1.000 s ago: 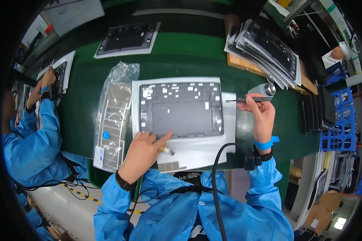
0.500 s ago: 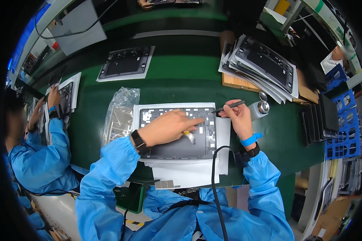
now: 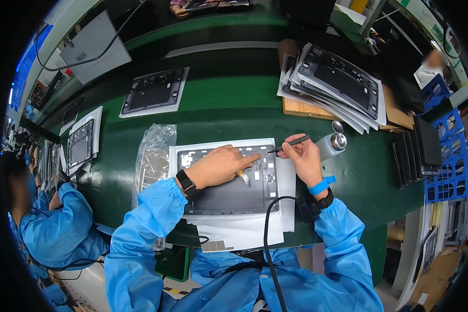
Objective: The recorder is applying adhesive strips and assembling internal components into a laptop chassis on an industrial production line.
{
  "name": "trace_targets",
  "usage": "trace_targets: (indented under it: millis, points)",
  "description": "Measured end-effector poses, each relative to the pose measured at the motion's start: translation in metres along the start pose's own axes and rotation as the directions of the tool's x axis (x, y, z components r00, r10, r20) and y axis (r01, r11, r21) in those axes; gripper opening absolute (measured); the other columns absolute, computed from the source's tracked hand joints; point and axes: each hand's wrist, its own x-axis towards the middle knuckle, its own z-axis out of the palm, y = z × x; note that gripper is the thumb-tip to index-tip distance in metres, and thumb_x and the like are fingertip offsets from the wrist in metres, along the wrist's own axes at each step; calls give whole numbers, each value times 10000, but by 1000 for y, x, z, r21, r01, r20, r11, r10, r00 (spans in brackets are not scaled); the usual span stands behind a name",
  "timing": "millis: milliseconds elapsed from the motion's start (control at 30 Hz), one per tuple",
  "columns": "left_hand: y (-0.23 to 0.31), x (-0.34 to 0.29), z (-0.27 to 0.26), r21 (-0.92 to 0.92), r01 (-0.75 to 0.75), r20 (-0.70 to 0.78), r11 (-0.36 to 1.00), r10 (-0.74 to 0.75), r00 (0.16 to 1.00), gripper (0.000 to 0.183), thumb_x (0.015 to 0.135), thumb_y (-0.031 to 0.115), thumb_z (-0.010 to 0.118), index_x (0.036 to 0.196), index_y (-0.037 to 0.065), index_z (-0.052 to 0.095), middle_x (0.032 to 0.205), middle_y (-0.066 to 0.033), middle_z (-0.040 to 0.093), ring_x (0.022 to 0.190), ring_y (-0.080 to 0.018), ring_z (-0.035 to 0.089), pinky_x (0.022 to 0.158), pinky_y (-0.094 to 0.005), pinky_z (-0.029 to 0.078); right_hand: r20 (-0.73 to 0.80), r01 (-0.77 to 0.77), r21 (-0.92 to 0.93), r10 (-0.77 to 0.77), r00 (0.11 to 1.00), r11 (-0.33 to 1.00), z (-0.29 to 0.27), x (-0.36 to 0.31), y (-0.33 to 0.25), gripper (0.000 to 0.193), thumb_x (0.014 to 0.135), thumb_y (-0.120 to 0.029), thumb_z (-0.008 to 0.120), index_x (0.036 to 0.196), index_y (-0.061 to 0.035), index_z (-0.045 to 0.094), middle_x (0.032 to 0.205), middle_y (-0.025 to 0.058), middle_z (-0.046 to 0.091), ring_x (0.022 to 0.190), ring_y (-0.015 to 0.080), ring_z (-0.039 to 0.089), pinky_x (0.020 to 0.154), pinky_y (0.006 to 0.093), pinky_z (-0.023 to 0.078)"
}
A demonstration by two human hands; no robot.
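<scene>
A dark tablet-like panel [image 3: 221,202] with small white pads lies on white sheets [image 3: 288,179] in front of me. My left hand [image 3: 216,165] rests across its upper part, index finger stretched out onto the surface near the upper right. Beneath that hand shows a small whitish piece with a yellow band [image 3: 245,180]; whether it is worn on the thumb or loose, I cannot tell. My right hand [image 3: 304,158] pinches black tweezers [image 3: 299,140], their tip at the panel's upper right corner, close to the left index finger.
A metal-topped dispenser bottle [image 3: 333,145] stands right of my right hand. A clear plastic bag [image 3: 153,151] lies left of the panel. Stacked panels [image 3: 338,83] rest on a wooden board behind. Another panel [image 3: 153,89] lies back left. A cable [image 3: 268,229] hangs by my right wrist. A co-worker [image 3: 57,223] sits left.
My right hand has brought the tweezers left, so their tip is now over the panel's corner. My left hand stays on the panel. The co-worker's hands have drawn back from their panel.
</scene>
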Motion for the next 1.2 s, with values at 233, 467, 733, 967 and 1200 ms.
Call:
trace_targets:
  millis: [233, 467, 733, 967, 1200]
  points:
    - [1, -4, 4, 12, 21, -3, 1000, -21, 1000, 371, 993, 231, 551, 1336, 91, 560, 774, -147, 653, 755, -325, 639, 720, -436, 498, -30, -1, 60, 3, 1000, 998, -2, -5, -5, 165, 921, -17, 662, 1039, 61, 576, 890, 137, 691, 801, 196, 726, 703, 279, 597]
    - [2, 0, 3, 12, 9, -26, 1000, -9, 1000, 336, 1006, 260, 533, 1289, 82, 561, 771, -150, 652, 753, -331, 643, 721, -442, 499, -33, 10, 8, -9, 999, 1000, 2, -3, -2, 152, 922, -21, 666, 1022, 59, 585, 869, 134, 697, 799, 189, 726, 700, 274, 592]
    - [1, 2, 5, -14, -15, -61, 1000, 14, 998, 306, 1006, 261, 530, 1233, 57, 556, 782, -152, 658, 753, -345, 644, 725, -447, 494, -43, 5, 30, -4, 999, 1000, 1, -4, 1, 162, 921, -33, 674, 1023, 58, 587, 865, 141, 702, 791, 188, 725, 695, 273, 586]
    - [4, 6, 8, 0, 7, -21, 1000, -7, 1000, 368, 993, 233, 545, 1325, 75, 521, 781, -153, 667, 757, -351, 652, 720, -447, 502, -58, 15, 4, -15, 998, 1000, 4, -8, -1, 172, 919, -39, 679, 1022, 64, 586, 859, 138, 707, 799, 188, 731, 694, 265, 584]
    - [2, 9, 14, 129, -4, 17, 992, 2, 1000, 536, 951, 162, 561, 1471, 114, 436, 762, -119, 671, 740, -312, 663, 739, -417, 524, -75, 84, -129, -94, 993, 988, 8, -12, -5, 175, 917, -49, 685, 994, 72, 586, 860, 137, 711, 805, 197, 738, 687, 262, 581]
